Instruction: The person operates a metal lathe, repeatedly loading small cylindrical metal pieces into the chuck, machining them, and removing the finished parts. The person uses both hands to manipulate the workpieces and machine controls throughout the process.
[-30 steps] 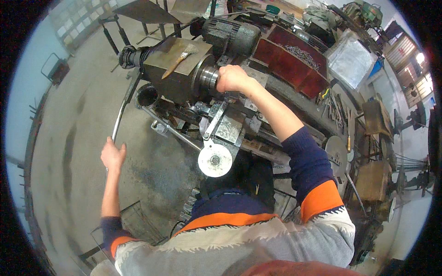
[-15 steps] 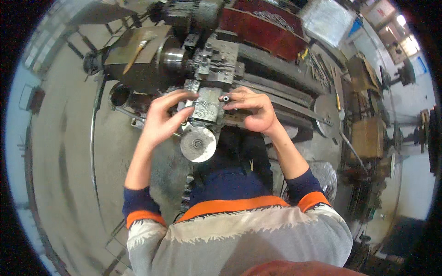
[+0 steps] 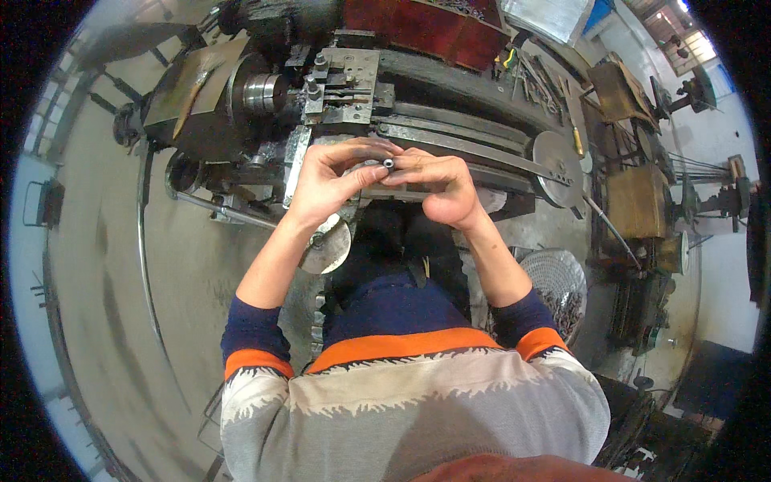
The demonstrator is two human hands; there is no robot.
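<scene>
Above the carriage of a metal lathe, my two hands meet around a small metal tube (image 3: 389,163) whose round, hollow end shows between the fingertips. My left hand (image 3: 333,181) pinches it with the thumb below and dark-smudged fingers above. From the other side my right hand (image 3: 440,181) has its bent fingers closed on it; its far fingers overlap the left fingertips. Most of the tube is hidden by the fingers. Just beyond the hands stands the tool post (image 3: 345,88), left of it the round chuck (image 3: 263,94). A pale handwheel disc (image 3: 328,247) lies beneath my left wrist.
Bed rails (image 3: 466,145) run right to a round plate (image 3: 560,169). A brush (image 3: 191,104) rests on the headstock. Behind are a red tray (image 3: 430,32) and loose hand tools (image 3: 536,84). A basket of dark metal pieces (image 3: 554,277) stands right of my legs. A long lever (image 3: 225,210) sticks out at left.
My left hand has moved right to join the right hand and now grips the tube, which the right hand held alone. The view has shifted, so the lathe appears further up and left.
</scene>
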